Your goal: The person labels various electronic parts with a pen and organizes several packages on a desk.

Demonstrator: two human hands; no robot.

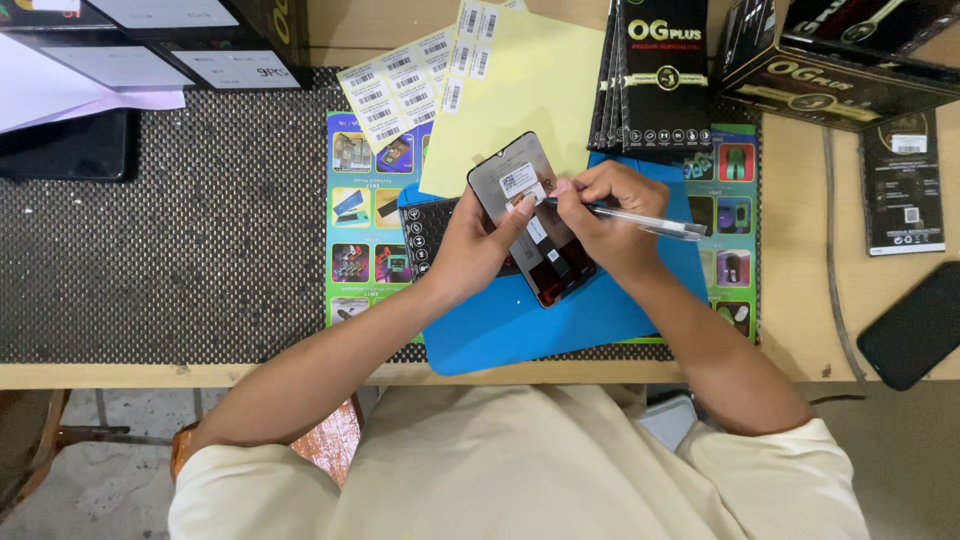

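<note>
A phone display panel [512, 172], back side up with a white sticker on it, is tilted above a blue work mat [520, 330]. My left hand [478, 242] holds the panel from its left edge, thumb resting on the back. My right hand [605, 215] grips a clear ballpoint pen [645, 222], its tip touching the panel near the white sticker. Both hands are close together over the mat.
A yellow sheet [540, 90] and strips of barcode stickers [395, 95] lie behind the mat. Black retail packs [660, 75] stand at the back, black boxes [840, 60] to the right. A dark phone [915, 325] lies at the right table edge, near a grey cable [835, 270].
</note>
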